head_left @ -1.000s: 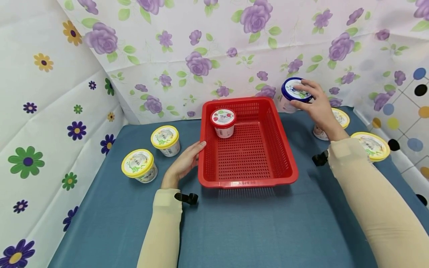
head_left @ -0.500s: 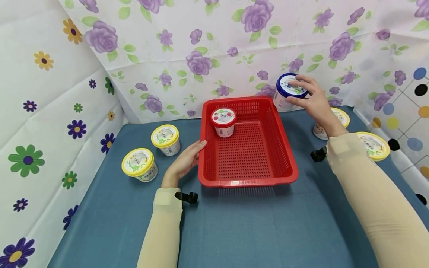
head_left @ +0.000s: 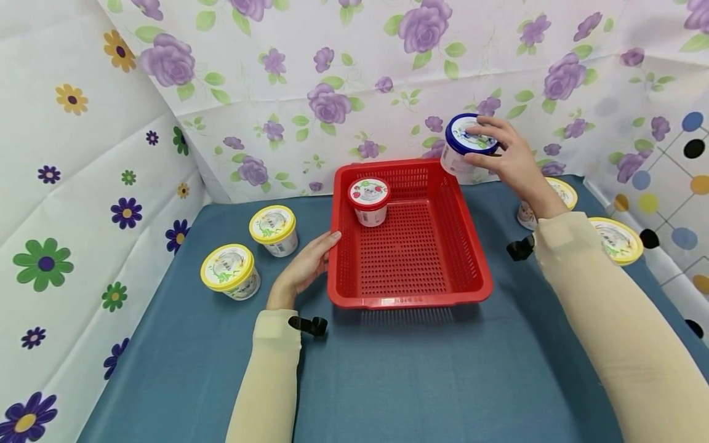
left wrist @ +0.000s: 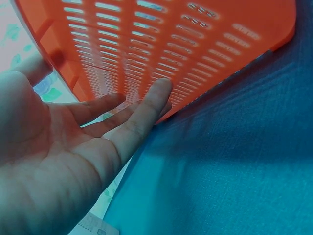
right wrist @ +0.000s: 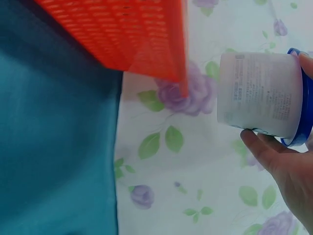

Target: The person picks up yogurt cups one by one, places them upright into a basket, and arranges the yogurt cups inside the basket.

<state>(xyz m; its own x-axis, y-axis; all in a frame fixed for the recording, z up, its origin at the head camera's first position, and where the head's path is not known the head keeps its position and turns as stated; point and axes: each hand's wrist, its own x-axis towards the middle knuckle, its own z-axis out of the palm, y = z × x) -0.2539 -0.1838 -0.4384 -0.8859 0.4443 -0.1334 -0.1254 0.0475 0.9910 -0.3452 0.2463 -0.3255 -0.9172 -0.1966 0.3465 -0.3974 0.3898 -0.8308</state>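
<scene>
My left hand (head_left: 301,267) holds the left side of a red perforated plastic basket (head_left: 410,301). In the left wrist view, the thumb lies over the basket's rim and the other fingers rest along its outer wall. My right hand (head_left: 512,160) grips a white tub with a blue lid (head_left: 471,135), fingers and thumb around its lid and upper side. This tub is in the air by the basket's back right corner, outside the rim; the right wrist view shows its printed side (right wrist: 259,93) apart from the basket. Inside the basket, at the back left, a red-lidded tub (head_left: 370,200) stands upright.
Two yellow-lidded tubs (head_left: 273,227) (head_left: 229,271) stand left of the basket on the blue cloth (head_left: 421,375). Two more yellow-lidded tubs (head_left: 562,192) (head_left: 617,240) stand at the right, partly behind the right arm. Flower-patterned sheeting (head_left: 332,49) rises behind the table.
My right hand has carried the blue-lidded tub left and slightly up, towards the basket's back right corner. The left hand and the basket have stayed in place.
</scene>
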